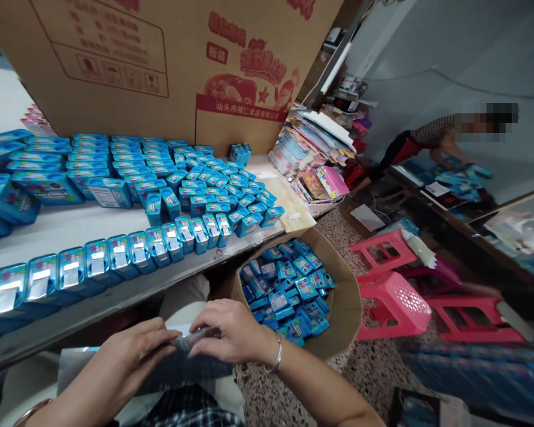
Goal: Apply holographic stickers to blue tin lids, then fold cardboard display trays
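Over my lap I hold a thin piece of clear plastic film [182, 366] with both hands; whether it is a bag or a stack of sheets I cannot tell. My left hand [136, 353] presses its fingertips together at the film's upper edge. Close beside it, my right hand [231, 332], with a bracelet at the wrist, pinches the same edge between thumb and bent fingers. Just beyond them, a row of small blue boxes [98, 258] stands along the front edge of the white table [111, 219].
Many more blue boxes [48, 188] fill the table before a large cardboard carton [178, 77]. Right of my hands, an open cardboard box [347, 302] holds loose blue packs. Pink stools [398, 305] stand on the speckled floor. A person [431, 130] bends over another table.
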`<state>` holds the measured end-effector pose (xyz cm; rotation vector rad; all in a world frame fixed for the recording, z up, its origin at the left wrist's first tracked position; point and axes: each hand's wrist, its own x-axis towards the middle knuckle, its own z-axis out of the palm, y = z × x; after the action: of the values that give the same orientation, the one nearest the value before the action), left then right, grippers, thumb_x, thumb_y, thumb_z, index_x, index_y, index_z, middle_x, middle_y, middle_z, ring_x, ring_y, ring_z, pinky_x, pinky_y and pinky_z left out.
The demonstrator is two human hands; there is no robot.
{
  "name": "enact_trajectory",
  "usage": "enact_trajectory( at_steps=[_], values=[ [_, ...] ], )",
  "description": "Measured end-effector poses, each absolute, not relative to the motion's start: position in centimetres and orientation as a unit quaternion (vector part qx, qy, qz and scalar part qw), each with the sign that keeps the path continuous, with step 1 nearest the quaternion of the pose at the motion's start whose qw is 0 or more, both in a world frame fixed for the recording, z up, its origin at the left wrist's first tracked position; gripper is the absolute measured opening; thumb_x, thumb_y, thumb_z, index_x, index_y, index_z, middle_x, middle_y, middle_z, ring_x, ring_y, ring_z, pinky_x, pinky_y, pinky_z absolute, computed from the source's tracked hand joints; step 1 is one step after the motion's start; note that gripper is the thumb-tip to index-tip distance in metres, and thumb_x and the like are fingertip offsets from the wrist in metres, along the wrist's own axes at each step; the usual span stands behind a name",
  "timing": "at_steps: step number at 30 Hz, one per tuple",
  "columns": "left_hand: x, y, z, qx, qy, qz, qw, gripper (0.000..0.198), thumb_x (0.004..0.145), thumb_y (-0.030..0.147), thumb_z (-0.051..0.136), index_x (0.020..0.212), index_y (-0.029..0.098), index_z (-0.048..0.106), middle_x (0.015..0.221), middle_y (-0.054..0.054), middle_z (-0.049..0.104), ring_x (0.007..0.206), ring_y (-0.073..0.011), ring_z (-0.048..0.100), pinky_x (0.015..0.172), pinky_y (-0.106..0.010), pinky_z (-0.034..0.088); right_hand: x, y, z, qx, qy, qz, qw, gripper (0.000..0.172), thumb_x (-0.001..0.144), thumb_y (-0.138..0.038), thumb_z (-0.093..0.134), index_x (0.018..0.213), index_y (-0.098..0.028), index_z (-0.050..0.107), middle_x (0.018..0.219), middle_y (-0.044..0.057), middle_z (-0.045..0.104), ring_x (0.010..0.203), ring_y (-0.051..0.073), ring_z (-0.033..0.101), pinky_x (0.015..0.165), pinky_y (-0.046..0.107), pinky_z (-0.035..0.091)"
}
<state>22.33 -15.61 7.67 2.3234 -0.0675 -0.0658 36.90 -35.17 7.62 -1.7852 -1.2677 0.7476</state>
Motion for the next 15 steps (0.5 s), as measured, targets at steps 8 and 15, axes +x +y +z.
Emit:
enact_trajectory(
  at_steps=[8,15],
  values=[
    [22.7,-16.1,7.4,0.904,-0.014,-0.085,0.418,0.030,0.100,0.039,0.044,0.094,0.026,0.070,0.082,0.000,0.062,0.076,-0.0139,0.064,0.068,-0.019,0.043,36.8,-34.9,8.3,-0.720,-0.589,0.191,0.313,0.012,0.094,-0.029,0.062,0.089,-0.019,0.068,0.088,0.001,0.070,0.087,0.014,0.063,0.081,0.023,0.044],
    [23.4,-16.3,7.3,0.898,-0.005,-0.080,0.434,0.039,0.099,0.044,0.041,0.082,0.023,0.069,0.076,-0.001,0.063,0.072,-0.0146,0.064,0.066,-0.020,0.042,38.0,-35.4,7.9,-0.735,-0.563,0.180,0.332,0.018,0.094,-0.035,0.064,0.091,-0.019,0.072,0.088,0.001,0.071,0.087,0.013,0.063,0.079,0.021,0.044]
  ],
)
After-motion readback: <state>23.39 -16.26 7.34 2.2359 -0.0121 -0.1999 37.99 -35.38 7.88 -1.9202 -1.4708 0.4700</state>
